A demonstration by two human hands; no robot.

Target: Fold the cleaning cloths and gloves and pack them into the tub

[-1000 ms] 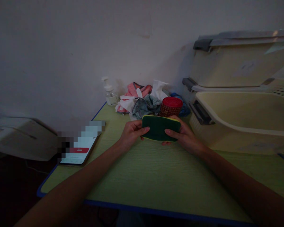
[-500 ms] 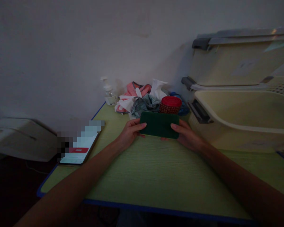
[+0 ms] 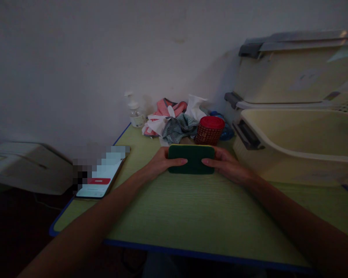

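Observation:
Between both hands is a scouring sponge (image 3: 191,166), its dark green face turned toward me and a thin yellow edge along its top. My left hand (image 3: 161,160) grips its left end, the thumb pressed flat on the green face. At the other end my right hand (image 3: 224,164) holds it the same way, thumb on the front. The fingers behind the sponge are mostly hidden. Beyond it stands a red-lidded patterned canister (image 3: 210,131), beside a heap of cloths with a grey-blue checked cloth (image 3: 178,129) in front.
A pump bottle (image 3: 137,117) stands by the wall. On the left of the green table (image 3: 197,220) lies a lit phone (image 3: 100,177). To the right is an open cream bin (image 3: 295,168), with another cream box (image 3: 284,79) behind. A white appliance (image 3: 31,166) sits beyond the left edge.
The sponge has been tilted and levelled in my hands, ending slightly lower. Both thumbs have shifted along its green face. It stays held at both ends.

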